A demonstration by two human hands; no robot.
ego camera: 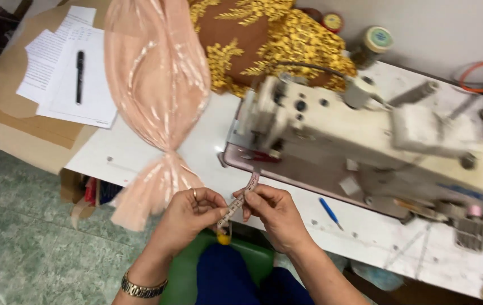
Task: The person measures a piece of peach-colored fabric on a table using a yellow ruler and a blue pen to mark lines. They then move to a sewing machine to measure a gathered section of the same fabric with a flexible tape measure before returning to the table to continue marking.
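Both my hands meet at the near edge of a white sewing table [151, 152]. My left hand [188, 217], with a ring and a gold wrist bracelet, pinches a narrow measuring tape [241, 197]. My right hand [270, 212] grips the same tape just beside it. The tape's pink end sticks up above my right fingers, and its other end hangs down past a small yellow piece below my hands. A gathered peach sheer fabric [159, 96] lies just left of my hands and droops over the table edge.
A cream sewing machine [366, 135] stands on the table to the right. Brown fabric with gold embroidery [258, 39] lies behind it. Papers with a black pen [79, 76] rest on cardboard at far left. A blue pen [330, 213] lies near the front edge. Thread spools stand at the back.
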